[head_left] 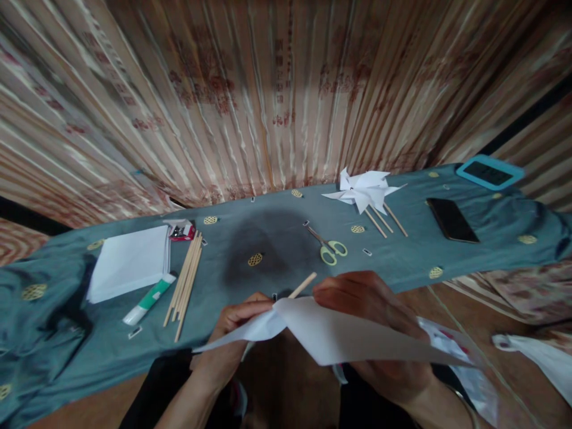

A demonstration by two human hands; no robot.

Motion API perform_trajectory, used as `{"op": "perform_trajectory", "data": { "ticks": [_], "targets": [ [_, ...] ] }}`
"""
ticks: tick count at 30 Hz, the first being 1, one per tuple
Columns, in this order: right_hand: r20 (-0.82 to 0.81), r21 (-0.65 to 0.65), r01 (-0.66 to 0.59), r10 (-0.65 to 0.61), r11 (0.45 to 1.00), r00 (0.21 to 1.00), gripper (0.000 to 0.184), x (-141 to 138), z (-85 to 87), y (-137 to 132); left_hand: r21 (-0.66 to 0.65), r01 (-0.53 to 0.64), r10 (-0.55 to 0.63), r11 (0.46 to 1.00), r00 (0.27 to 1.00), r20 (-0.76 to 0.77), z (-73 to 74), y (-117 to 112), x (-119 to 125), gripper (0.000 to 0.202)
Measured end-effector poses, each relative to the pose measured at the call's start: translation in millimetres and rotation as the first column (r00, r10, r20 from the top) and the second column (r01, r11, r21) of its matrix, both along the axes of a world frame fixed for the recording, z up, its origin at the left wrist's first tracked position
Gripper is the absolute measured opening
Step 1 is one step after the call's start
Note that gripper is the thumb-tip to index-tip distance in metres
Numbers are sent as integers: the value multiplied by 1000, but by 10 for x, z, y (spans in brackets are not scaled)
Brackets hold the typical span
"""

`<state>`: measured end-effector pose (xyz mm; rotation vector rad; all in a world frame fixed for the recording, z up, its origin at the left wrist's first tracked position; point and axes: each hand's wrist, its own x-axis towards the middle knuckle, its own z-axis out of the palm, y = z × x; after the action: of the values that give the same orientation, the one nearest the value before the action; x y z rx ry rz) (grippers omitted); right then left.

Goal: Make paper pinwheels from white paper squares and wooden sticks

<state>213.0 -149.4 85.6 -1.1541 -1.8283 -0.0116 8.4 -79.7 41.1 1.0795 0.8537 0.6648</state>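
White paper (348, 336) clamped by left hand (231, 320) and right hand (357, 292); stick (304, 285) protruding between them; scissors (328, 247) lying beyond.

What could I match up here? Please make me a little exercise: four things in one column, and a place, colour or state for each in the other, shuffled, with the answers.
Things:
1. Scissors
2. Tube
3. Phone
4. Bent paper

Descriptions:
A. Black, lying to the right of the white pinwheels
B. White, held in the left hand and partly covering the right hand
C. With pale yellow-green handles
D. Green and white, beside the bundle of wooden sticks

Right pairs: 1-C, 2-D, 3-A, 4-B
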Motion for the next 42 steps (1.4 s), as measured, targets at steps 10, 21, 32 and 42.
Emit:
{"op": "perform_trajectory", "data": {
  "ticks": [10, 21, 32, 42],
  "targets": [
    [0, -7, 20, -20, 1000, 1000, 23, 14, 19, 2, 66, 21, -24, 998, 998, 51, -103, 4, -40, 38],
    [21, 52, 25, -26, 998, 999, 17, 13, 2, 22, -27, 33, -30, 999, 993, 117, -163, 26, -71, 29],
    [12, 36, 32, -32, 999, 999, 20, 18, -97, 4, 12, 35, -36, 999, 994, 106, -201, 33, -76, 34],
    [-12, 33, 32, -32, 999, 999, 16, 10, -48, 19, 25, 25, -27, 999, 994, 108, -177, 32, -71, 40]
  ]
}}
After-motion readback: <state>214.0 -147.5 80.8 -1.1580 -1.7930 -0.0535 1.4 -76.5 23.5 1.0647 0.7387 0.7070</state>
